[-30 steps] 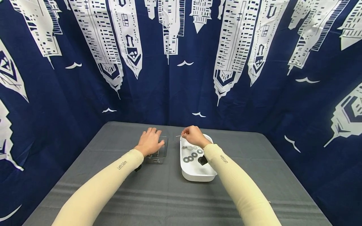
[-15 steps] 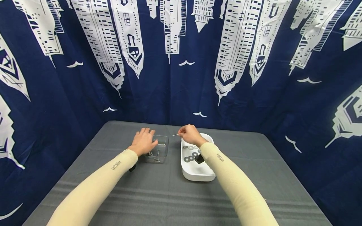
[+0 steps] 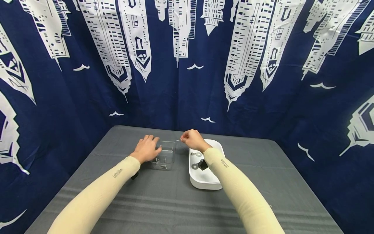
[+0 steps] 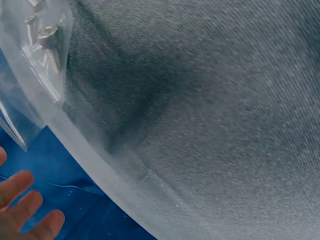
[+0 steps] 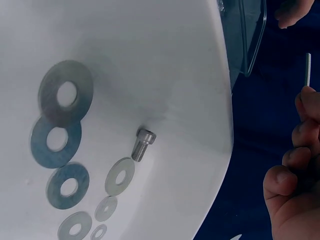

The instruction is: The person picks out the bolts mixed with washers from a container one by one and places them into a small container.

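Note:
My right hand (image 3: pixel 193 139) pinches a thin, straight threaded rod (image 5: pixel 308 70), probably a long screw, between thumb and fingers. The rod's free end points left, right at the corner of a clear plastic box (image 3: pixel 171 152). My left hand (image 3: pixel 146 149) is spread over the left side of that box, covering part of it; its separate fingers (image 4: pixel 30 202) show in the left wrist view. Socket-head screws (image 4: pixel 49 37) lie inside the box. Below the right wrist, a white tray (image 3: pixel 205 184) holds several flat washers (image 5: pixel 68 202) and a short socket-head bolt (image 5: pixel 144 142).
A grey cloth-covered table (image 3: pixel 175 208) bears both containers, with the box left of the tray and a gap between them. Behind the table hangs a dark blue curtain (image 3: pixel 163 107) printed with white buildings.
My right hand has moved left with the rod, from the tray's far corner to the box's corner. My left hand has shifted left, uncovering more of the box. The head view has shifted slightly.

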Tool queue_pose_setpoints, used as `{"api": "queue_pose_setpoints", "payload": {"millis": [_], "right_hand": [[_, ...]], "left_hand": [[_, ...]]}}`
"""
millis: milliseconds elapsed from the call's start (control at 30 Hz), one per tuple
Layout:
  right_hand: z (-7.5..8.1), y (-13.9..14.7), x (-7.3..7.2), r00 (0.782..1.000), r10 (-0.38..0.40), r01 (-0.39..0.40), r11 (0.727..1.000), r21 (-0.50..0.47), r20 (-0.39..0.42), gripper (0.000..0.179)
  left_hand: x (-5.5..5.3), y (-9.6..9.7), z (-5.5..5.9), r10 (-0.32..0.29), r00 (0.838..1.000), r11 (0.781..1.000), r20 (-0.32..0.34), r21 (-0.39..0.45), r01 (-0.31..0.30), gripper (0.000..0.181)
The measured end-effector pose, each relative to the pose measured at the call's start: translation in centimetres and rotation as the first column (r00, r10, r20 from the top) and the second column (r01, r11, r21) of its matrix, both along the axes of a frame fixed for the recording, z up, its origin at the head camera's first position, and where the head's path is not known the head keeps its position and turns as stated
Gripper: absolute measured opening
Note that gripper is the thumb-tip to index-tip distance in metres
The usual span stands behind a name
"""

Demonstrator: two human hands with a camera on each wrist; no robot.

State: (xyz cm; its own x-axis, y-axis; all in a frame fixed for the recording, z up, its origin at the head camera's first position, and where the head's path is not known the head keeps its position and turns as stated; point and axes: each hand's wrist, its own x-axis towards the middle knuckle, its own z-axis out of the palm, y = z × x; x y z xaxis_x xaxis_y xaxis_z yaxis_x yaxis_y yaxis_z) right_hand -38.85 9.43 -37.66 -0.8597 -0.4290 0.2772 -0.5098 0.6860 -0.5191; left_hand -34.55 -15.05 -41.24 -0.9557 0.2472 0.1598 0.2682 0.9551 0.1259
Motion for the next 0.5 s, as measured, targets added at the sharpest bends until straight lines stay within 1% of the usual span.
{"api": "queue_pose_setpoints", "payload": {"millis": [133, 300, 500], "right_hand": [[0.0, -0.5, 0.1, 1.000, 0.007, -0.007, 1.000, 0.012, 0.002, 0.008], [0.2, -1.1, 0.1, 1.000, 0.026, -0.026, 1.000, 0.006, -0.001, 0.009], [0.6, -2.2, 0.1, 0.999, 0.044, -0.044, 0.999, 0.031, -0.014, 0.010]], "left_hand": [[0.2, -0.4, -0.4, -0.018, 0.999, 1.000, 0.034, 0.015, 0.018, 0.058], [0.2, -0.9, -0.7, -0.014, 0.999, 0.999, 0.030, 0.029, 0.013, 0.059], [0.0, -1.2, -1.1, -0.006, 0.999, 1.000, 0.047, 0.015, 0.005, 0.059]]}}
